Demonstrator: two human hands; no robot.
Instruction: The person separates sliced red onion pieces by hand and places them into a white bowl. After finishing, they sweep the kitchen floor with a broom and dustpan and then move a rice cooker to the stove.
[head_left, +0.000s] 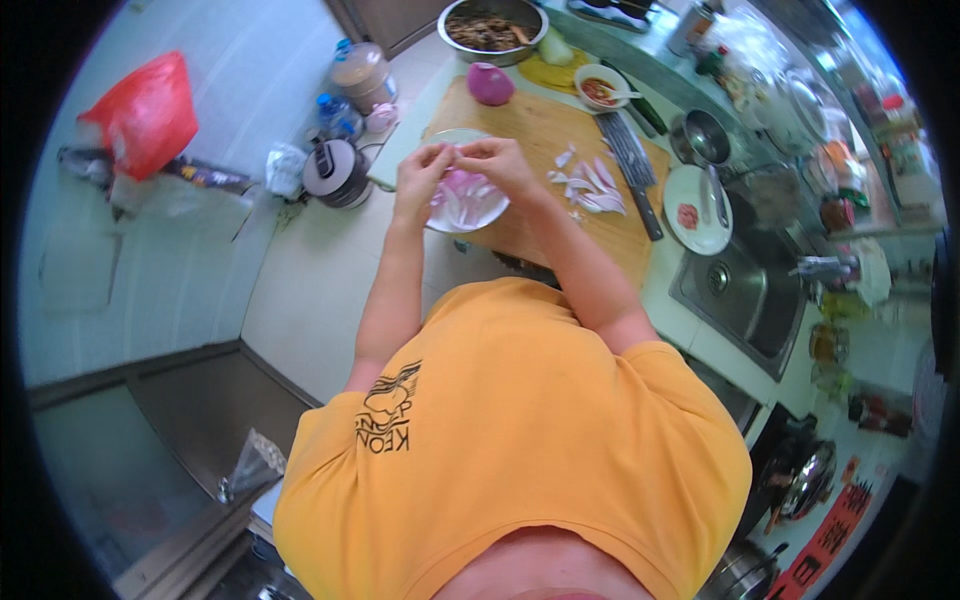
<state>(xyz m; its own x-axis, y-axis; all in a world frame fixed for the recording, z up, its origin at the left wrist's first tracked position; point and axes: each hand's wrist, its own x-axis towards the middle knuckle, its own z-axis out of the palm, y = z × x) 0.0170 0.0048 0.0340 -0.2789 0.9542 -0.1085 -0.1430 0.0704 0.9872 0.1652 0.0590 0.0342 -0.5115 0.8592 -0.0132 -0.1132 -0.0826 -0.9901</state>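
Just above a plate or shallow bowl (484, 217), my left hand (418, 178) and my right hand (501, 166) meet at the fingertips. Pinched between them are small pieces of red onion (452, 152), partly covered by the fingers. Separated pale purple onion pieces (469, 199) lie in the dish, which sits at the cutting board's left edge. To the right of my right hand, a loose pile of onion slices (596, 187) rests on the wooden cutting board (525, 127). A larger purple onion piece (490, 83) stands at the board's far edge.
Beside the slices lies a cleaver (628, 161) with a black handle. Beyond are a sauce bowl (600, 87) with a spoon and a large metal basin (491, 52) of dark food. An oval plate (696, 225) with meat stands near the sink (750, 285).
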